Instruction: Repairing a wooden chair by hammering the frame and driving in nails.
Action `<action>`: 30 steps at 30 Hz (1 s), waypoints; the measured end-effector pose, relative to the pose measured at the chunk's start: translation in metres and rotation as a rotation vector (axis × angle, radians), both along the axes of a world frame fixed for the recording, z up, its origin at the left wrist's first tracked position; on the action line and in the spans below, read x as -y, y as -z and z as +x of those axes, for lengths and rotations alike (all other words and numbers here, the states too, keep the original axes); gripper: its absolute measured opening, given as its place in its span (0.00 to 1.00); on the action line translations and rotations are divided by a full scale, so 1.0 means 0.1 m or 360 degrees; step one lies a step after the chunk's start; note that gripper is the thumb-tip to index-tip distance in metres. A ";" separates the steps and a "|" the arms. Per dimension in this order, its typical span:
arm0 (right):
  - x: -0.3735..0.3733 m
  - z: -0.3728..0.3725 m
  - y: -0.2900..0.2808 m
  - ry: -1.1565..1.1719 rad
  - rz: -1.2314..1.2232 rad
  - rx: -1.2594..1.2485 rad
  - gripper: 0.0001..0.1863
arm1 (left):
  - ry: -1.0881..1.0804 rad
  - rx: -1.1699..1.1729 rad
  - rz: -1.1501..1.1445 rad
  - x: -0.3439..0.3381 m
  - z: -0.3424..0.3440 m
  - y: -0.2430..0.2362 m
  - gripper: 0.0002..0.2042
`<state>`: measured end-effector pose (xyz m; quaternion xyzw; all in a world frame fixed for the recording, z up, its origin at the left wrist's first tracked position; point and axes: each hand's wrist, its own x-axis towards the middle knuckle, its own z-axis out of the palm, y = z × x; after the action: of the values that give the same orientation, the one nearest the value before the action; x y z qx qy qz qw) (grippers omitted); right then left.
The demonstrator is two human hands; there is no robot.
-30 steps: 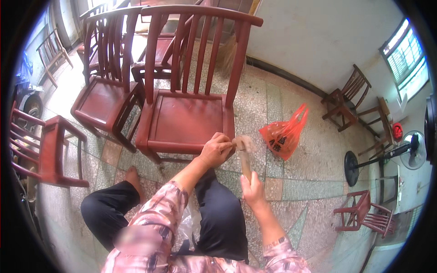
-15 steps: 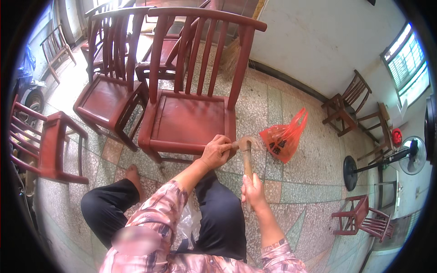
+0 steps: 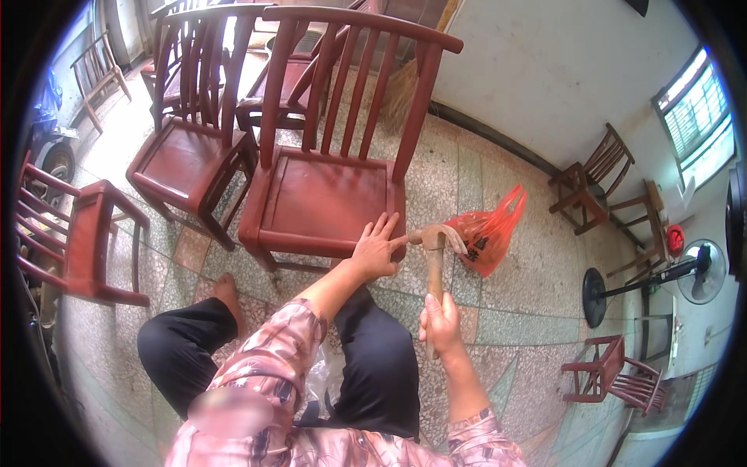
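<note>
A claw hammer with a wooden handle stands upright in my right hand, which is wrapped round the lower handle. The hammer's striking face points left, close to the front right corner of a red-brown wooden chair; whether it touches cannot be told. My left hand rests on that corner, fingers spread over the seat's edge, one finger reaching towards the hammer head. Any small thing between hand and hammer is hidden.
A red plastic bag lies on the speckled floor right of the chair. More wooden chairs stand left and behind. At the far right are a standing fan, a small chair and another. A straw broom leans behind.
My left hand's fingers, earlier bunched beside the hammer head, are now spread on the chair corner. The hammer and my right hand have shifted slightly right.
</note>
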<state>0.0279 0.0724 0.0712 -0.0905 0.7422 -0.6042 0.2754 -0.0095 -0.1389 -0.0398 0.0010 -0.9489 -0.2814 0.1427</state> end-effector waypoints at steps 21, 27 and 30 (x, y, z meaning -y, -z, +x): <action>0.00 -0.06 0.20 -0.0103 0.0361 -0.0260 0.15 | 0.0066 0.0214 -0.0129 0.00 -0.04 -0.05 0.27; -0.01 0.09 -0.25 0.0142 -0.0394 -0.0375 0.15 | 0.0042 0.0139 -0.0045 0.06 0.03 -0.05 0.28; -0.07 0.06 0.06 0.0126 -0.0211 -0.0395 0.16 | 0.0066 0.0128 -0.0064 0.00 -0.03 -0.08 0.26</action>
<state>0.0343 0.0796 0.0653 -0.1532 0.7320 -0.6464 0.1510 -0.0123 -0.1389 -0.0321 -0.0102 -0.9591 -0.2650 0.0987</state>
